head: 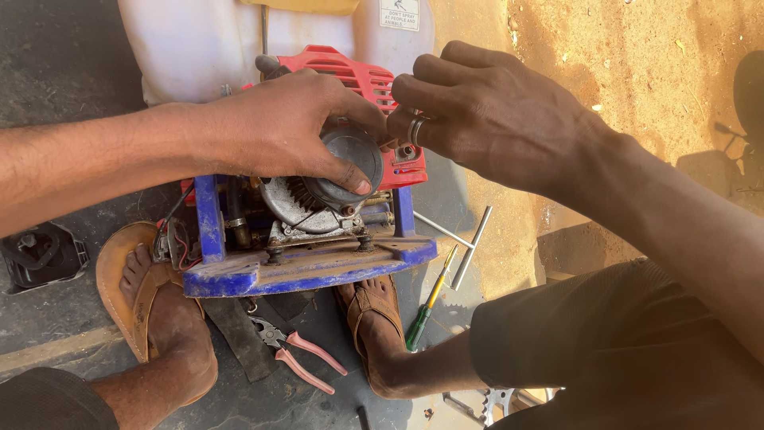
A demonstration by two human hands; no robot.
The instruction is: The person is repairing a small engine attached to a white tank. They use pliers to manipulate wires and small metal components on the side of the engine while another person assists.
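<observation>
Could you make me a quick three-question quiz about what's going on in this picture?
1. True or false: the left hand grips the round grey metal part of the small engine.
2. Which tool lies between the two feet? A) pink-handled pliers B) a hammer C) a saw
3. What colour is the frame the engine sits on?

Key:
1. True; the right hand touches the red cover beside it.
2. A
3. Blue
</observation>
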